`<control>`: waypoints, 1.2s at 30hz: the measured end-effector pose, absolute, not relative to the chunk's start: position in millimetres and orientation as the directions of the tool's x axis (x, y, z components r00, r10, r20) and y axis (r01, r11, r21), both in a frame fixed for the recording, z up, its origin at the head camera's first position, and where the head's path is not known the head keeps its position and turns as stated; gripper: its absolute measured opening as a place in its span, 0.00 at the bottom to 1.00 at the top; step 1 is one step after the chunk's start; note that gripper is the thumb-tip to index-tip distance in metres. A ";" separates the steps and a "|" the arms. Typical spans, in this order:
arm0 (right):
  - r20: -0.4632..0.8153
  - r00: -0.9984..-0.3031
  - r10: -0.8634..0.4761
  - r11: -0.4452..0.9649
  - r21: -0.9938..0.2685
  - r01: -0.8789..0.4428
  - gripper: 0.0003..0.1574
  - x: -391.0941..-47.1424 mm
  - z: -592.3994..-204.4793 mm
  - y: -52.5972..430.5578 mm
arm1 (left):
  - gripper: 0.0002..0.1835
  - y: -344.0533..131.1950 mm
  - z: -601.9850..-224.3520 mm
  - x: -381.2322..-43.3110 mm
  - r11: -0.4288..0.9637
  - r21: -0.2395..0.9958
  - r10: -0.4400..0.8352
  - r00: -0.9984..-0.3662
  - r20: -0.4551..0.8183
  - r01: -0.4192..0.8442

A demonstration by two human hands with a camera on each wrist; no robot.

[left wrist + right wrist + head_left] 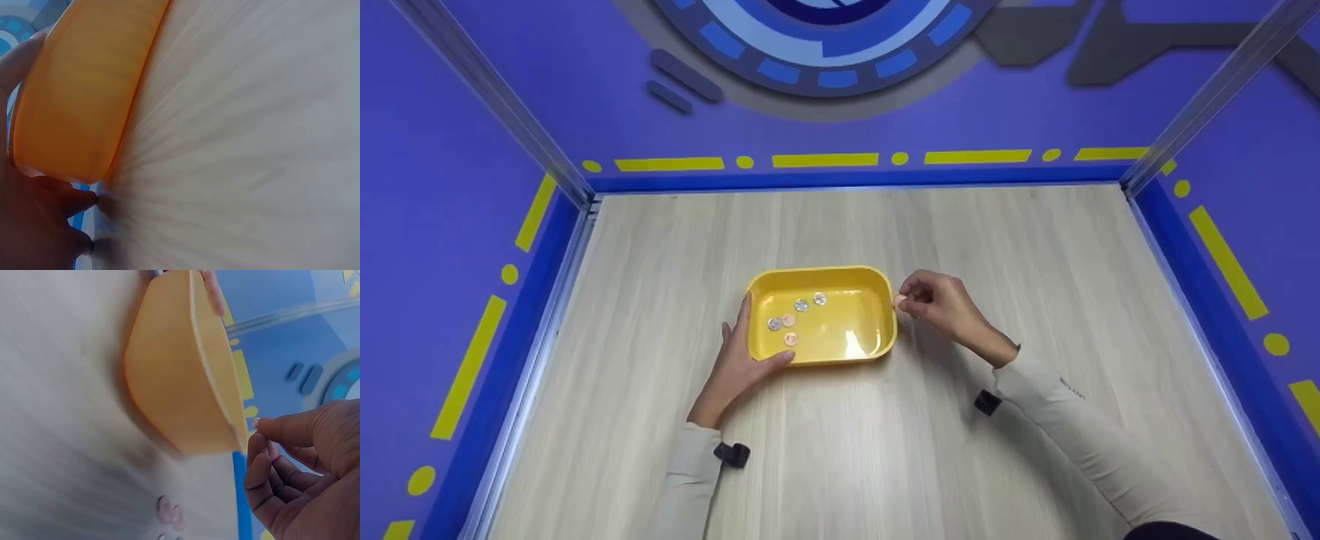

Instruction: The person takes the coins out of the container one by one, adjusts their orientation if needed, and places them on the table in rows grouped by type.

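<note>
A yellow plastic bin (840, 362) sits on the table with several copper and silver coins on its floor, among them a copper coin (790, 339) and a silver coin (820, 298). My left hand (742, 360) grips the bin's left end, thumb over the near rim and fingers along the side wall. Just beyond the right rim, my right hand (941, 304) pinches a copper coin (900, 300) between thumb and index finger. In the right wrist view that coin (256, 422) shows only as a thin edge at the fingertips.
On the table beside the bin, the right wrist view catches copper coins (164, 510) and the edges of silver ones; in the head view the right hand hides them. Blue walls with yellow marks (825, 160) enclose the wood-grain table (840, 465) at the back and sides.
</note>
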State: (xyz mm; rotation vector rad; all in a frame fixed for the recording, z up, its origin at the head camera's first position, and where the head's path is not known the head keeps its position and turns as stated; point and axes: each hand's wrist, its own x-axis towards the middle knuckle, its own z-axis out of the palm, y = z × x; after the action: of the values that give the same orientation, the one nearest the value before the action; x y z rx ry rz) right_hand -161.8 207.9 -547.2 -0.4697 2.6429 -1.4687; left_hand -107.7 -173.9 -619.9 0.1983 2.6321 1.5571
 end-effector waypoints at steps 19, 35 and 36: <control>-0.015 -0.986 -0.166 0.486 -0.871 -0.068 0.07 -141.9 -604.2 237.8 | 0.74 -174.3 -622.8 -108.4 0.451 0.890 0.145 -0.989 -0.001 0.065; 0.052 -0.992 -0.118 0.555 -0.825 -0.110 0.04 -137.8 -619.2 232.2 | 0.75 -173.7 -621.3 -109.1 0.447 0.890 0.152 -0.988 0.020 0.087; 0.066 -0.991 -0.115 0.558 -0.821 -0.119 0.04 -137.4 -619.8 231.6 | 0.75 -173.7 -621.1 -109.1 0.447 0.890 0.153 -0.988 0.021 0.088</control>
State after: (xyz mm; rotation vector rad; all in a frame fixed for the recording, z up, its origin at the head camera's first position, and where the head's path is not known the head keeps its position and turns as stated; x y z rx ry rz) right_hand -137.4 231.6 -619.8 -0.2090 2.7768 -1.4648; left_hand -109.1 -173.7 -621.1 0.2183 2.6191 1.6054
